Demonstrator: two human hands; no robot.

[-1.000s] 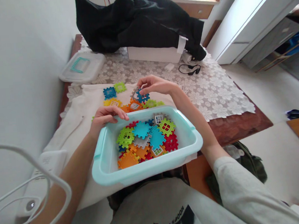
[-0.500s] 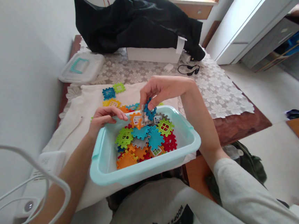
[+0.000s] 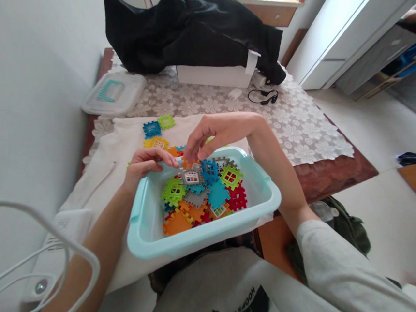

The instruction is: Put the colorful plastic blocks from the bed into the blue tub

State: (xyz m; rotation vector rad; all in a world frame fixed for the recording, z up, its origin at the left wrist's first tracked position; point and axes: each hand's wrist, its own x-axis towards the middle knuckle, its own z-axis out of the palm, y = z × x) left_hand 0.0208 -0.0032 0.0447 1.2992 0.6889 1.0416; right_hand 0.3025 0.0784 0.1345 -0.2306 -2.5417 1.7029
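A light blue plastic bin [image 3: 200, 236] rests at the table's near edge, over my lap. It holds several interlocking plastic tiles [image 3: 216, 194] in many colours; a grey tile [image 3: 191, 177] and a blue tile [image 3: 209, 170] lie on top near the far rim. My left hand [image 3: 145, 164] is closed on the bin's far left rim. My right hand [image 3: 216, 133] hovers over the far rim with fingers loosely spread and nothing in them. Just behind the bin, more loose tiles [image 3: 152, 129] lie on a white cloth [image 3: 96, 175].
A lace tablecloth [image 3: 293, 134] covers the table. At the back are a clear lid [image 3: 113, 92], a white box [image 3: 211, 75], a black garment [image 3: 189, 29] and a black cord [image 3: 263, 96]. White cables [image 3: 38, 258] hang at the left. A bag [image 3: 345, 221] lies on the floor.
My right hand picked tiles off the cloth, carried them over the bin and let them go; a grey and a blue tile now lie on the pile. My left hand stayed on the rim.
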